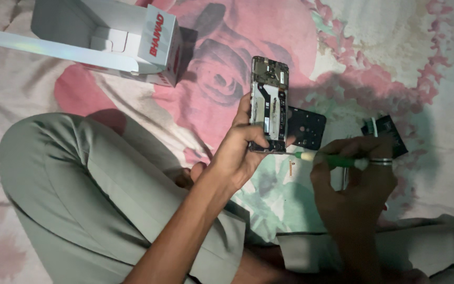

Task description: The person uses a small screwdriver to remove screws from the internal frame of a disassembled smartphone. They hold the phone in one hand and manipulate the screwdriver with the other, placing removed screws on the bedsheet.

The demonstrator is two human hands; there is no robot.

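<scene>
My left hand holds an opened phone upright, its back cover off and the inner boards and cables showing. My right hand grips a green-handled brush with a pale tip that points left at the phone's bottom edge. A ring sits on one finger of that hand. The black back cover lies flat on the cloth just right of the phone. A dark flat part, partly hidden by my right hand, lies farther right.
A white open box with a red-printed side stands at the top left on the pink rose-patterned sheet. My bent legs in grey-green trousers fill the lower left and bottom. A small thin part lies under the brush.
</scene>
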